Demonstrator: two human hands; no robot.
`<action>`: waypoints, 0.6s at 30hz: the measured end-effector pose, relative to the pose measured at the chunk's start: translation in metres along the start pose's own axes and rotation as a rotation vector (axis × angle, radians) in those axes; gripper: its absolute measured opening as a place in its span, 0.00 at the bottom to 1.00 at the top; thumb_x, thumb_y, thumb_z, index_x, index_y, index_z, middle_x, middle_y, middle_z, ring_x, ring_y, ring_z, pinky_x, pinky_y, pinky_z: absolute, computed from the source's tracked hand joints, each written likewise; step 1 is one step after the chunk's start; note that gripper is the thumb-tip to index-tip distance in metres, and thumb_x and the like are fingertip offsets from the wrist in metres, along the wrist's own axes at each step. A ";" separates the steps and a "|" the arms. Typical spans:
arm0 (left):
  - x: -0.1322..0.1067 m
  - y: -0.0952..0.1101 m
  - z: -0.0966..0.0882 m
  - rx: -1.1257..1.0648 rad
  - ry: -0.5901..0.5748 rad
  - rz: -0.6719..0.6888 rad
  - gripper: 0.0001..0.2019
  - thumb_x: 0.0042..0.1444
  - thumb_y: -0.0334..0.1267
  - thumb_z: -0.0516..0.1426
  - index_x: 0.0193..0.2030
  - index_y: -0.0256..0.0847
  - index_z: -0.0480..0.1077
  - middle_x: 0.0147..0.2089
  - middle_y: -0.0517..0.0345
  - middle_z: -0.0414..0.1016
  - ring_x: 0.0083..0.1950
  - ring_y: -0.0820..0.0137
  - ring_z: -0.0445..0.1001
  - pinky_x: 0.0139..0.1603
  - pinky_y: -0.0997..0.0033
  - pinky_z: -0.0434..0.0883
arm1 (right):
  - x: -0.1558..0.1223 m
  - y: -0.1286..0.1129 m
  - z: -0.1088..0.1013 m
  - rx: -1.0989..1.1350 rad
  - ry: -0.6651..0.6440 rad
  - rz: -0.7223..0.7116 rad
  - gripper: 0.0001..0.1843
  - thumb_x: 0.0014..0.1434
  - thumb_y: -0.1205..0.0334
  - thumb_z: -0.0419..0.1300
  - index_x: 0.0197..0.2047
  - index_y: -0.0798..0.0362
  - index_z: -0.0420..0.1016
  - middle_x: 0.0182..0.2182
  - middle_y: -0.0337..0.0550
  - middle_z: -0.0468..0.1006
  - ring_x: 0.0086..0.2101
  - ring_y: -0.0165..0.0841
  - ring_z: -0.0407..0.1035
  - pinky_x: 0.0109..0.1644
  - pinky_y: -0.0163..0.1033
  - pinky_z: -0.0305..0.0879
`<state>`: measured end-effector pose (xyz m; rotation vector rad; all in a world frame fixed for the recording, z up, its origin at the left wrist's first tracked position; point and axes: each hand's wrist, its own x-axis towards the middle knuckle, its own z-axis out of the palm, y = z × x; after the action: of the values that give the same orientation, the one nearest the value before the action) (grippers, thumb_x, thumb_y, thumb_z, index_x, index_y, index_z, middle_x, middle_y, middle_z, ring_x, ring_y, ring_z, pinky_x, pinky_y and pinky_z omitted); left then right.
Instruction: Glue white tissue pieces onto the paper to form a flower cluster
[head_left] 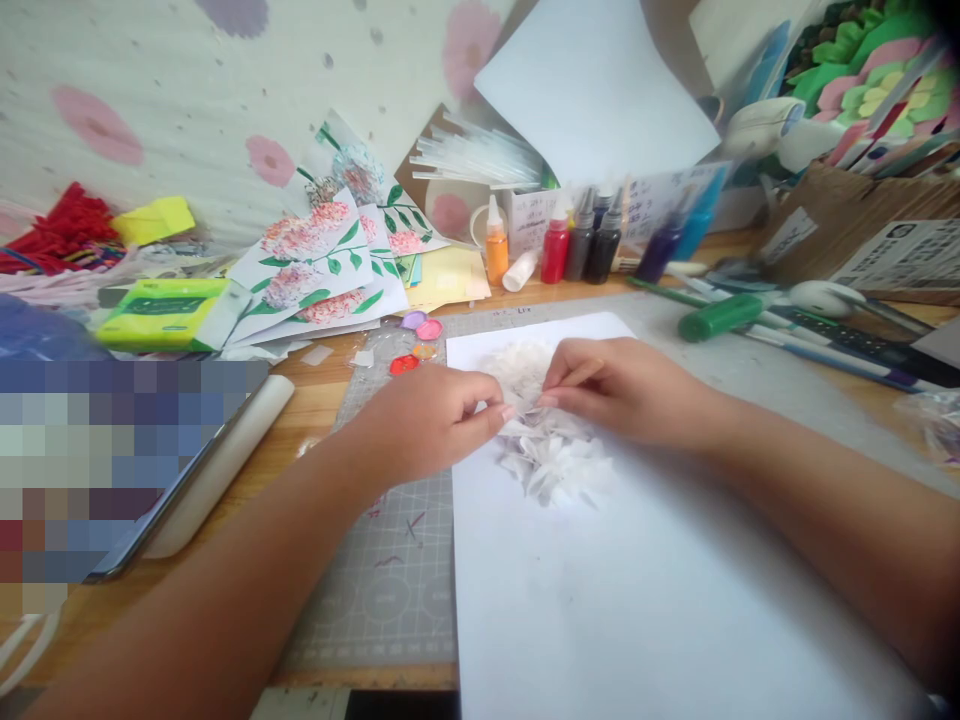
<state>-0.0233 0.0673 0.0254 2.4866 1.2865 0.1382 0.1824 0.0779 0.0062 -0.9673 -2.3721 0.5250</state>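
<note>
On a white sheet of paper [540,590] lies a ruffled cluster of white tissue-like paper pieces [559,465], standing up like petals. My left hand [442,415] reaches in from the left, thumb and forefinger pinched at the cluster's edge; whatever is between them is too small to make out. From the right, my right hand [615,385] is closed over the cluster's upper part. A thin tan wooden stick [585,373] shows between its fingers, and its fingertips touch the white pieces. Part of the cluster is hidden behind both hands.
A grey cutting mat [390,600] lies beneath the paper, with small paint blobs [405,365] on it. Paint bottles [555,245] and flower pictures [307,250] stand behind. A tablet [135,460] is at left; a green-handled tool [720,317] and a cardboard box [862,235] are at right.
</note>
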 end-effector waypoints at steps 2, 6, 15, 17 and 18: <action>-0.001 0.002 -0.001 -0.009 -0.008 0.001 0.16 0.57 0.45 0.45 0.29 0.40 0.68 0.20 0.64 0.61 0.22 0.77 0.59 0.21 0.76 0.52 | 0.000 0.000 0.000 0.022 0.015 -0.031 0.11 0.54 0.58 0.55 0.24 0.54 0.66 0.26 0.39 0.73 0.24 0.25 0.65 0.27 0.31 0.56; -0.001 0.002 -0.001 -0.012 -0.013 0.003 0.16 0.57 0.45 0.45 0.30 0.40 0.68 0.20 0.64 0.64 0.22 0.76 0.60 0.22 0.76 0.52 | -0.001 0.000 -0.001 0.061 0.028 -0.069 0.12 0.55 0.58 0.54 0.23 0.54 0.66 0.26 0.39 0.73 0.23 0.24 0.65 0.27 0.31 0.57; 0.003 -0.002 0.003 0.002 -0.052 0.112 0.14 0.57 0.40 0.46 0.37 0.42 0.72 0.35 0.60 0.74 0.34 0.72 0.68 0.32 0.74 0.60 | -0.002 -0.003 -0.005 0.135 0.101 -0.056 0.14 0.53 0.58 0.55 0.21 0.54 0.65 0.25 0.37 0.71 0.21 0.22 0.62 0.25 0.30 0.57; 0.003 -0.002 0.004 -0.005 -0.059 0.095 0.14 0.57 0.41 0.46 0.39 0.43 0.72 0.36 0.61 0.74 0.35 0.71 0.69 0.33 0.74 0.60 | -0.002 -0.002 -0.004 0.106 0.081 -0.079 0.13 0.54 0.60 0.55 0.20 0.55 0.65 0.25 0.37 0.71 0.21 0.22 0.62 0.25 0.29 0.57; 0.002 -0.002 0.004 -0.007 -0.058 0.081 0.14 0.57 0.41 0.46 0.41 0.45 0.71 0.37 0.62 0.74 0.35 0.71 0.69 0.33 0.74 0.60 | -0.002 -0.002 -0.004 0.087 0.070 -0.082 0.12 0.54 0.60 0.55 0.21 0.55 0.65 0.25 0.37 0.72 0.21 0.22 0.63 0.25 0.29 0.57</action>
<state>-0.0226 0.0694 0.0209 2.5186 1.1606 0.0901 0.1852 0.0758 0.0093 -0.8322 -2.2960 0.5490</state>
